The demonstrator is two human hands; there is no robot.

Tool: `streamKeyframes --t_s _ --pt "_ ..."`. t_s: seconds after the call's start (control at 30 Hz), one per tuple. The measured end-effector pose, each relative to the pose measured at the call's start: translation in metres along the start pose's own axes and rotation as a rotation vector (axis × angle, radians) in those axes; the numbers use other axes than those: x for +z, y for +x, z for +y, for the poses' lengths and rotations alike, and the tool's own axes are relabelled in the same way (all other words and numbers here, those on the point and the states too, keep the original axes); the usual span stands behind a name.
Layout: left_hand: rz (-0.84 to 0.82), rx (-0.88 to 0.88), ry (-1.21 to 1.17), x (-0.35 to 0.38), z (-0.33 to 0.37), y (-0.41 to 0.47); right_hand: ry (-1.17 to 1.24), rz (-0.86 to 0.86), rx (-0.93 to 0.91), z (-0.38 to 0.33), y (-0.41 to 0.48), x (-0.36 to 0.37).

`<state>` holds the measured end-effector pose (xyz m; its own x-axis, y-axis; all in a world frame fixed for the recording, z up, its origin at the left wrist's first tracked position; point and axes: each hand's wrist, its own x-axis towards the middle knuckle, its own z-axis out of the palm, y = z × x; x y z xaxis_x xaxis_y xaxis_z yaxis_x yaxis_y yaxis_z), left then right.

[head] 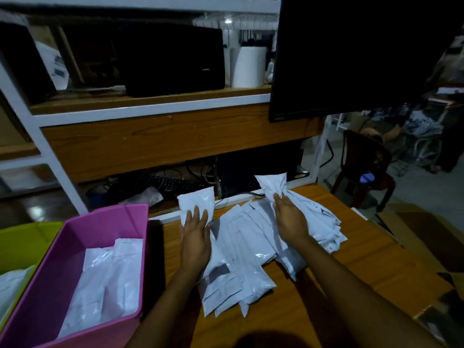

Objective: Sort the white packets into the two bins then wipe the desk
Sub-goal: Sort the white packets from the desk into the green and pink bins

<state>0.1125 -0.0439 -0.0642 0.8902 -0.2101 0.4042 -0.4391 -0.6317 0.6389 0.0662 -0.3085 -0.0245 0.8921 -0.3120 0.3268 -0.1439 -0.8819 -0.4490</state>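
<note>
A heap of several white packets [241, 249] lies spread over the wooden desk [356, 267]. My left hand [195, 234] grips one white packet [197, 200] and lifts its far end above the heap's left edge. My right hand [290, 219] holds another white packet [272, 185] raised over the heap's far side. A pink bin [140, 222] stands at the left with a few packets inside. Beside it, at the far left, a green bin [22, 244] also holds a packet.
A dark monitor [351, 54] hangs over the desk's far right. A keyboard [170, 184] and cables lie on a lower shelf behind the desk. A printer [173, 59] and a white roll [248, 66] sit on the shelf above. A dark chair [364, 167] stands on the right.
</note>
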Motion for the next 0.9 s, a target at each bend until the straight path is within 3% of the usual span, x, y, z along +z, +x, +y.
streamKeyframes --t_s 0.17,0.3,0.6,0.9 --pt "0.034 0.113 -0.024 -0.024 0.047 -0.02 0.229 0.217 -0.054 -0.045 -0.052 -0.029" --pt "0.075 0.151 -0.03 -0.057 0.077 -0.061 0.329 0.259 -0.113 -0.079 -0.113 -0.048" --pt "0.049 0.109 0.069 -0.136 0.069 -0.186 0.492 0.187 -0.183 -0.139 -0.25 -0.049" --pt "0.094 0.063 0.145 -0.218 0.033 -0.252 0.612 0.019 -0.191 -0.229 -0.31 -0.033"
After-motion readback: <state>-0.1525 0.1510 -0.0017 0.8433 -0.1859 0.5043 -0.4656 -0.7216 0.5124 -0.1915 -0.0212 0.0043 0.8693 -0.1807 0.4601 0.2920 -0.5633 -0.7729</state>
